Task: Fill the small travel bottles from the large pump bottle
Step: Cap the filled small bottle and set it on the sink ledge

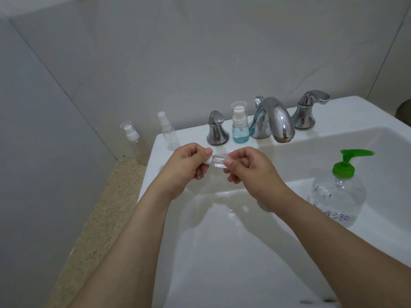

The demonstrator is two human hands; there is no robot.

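Both hands meet over the sink [244, 252]: the left hand [184, 165] pinches the white cap end of a small clear travel bottle [219, 160], the right hand [246, 168] grips its body, held sideways. The green-topped pump bottle [339, 192] stands in the basin, right.
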